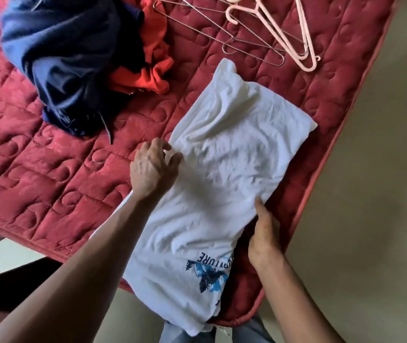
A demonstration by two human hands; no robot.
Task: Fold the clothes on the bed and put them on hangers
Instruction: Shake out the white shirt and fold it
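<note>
White cotton T-shirt (pixel 222 174): light, limp, no stiffness; slides easily on quilting, folds slump unless pressed flat. Best taken at long side edges, both sides at once. Looks: folded into long creased panel, blue print near end, near bed corner, hem end hanging over.

Left hand (pixel 153 169): fingers bent on left edge; pinching or only pressing, cannot tell. Right hand (pixel 264 233): thumb on top of right edge, fingers tucked under, holding it.

Red quilted bed (pixel 49 169) beneath. Navy garment (pixel 61 58) and orange garment (pixel 153 70) heaped beyond. Wire hangers (pixel 222 38), pink hangers (pixel 279 28) at far edge.
</note>
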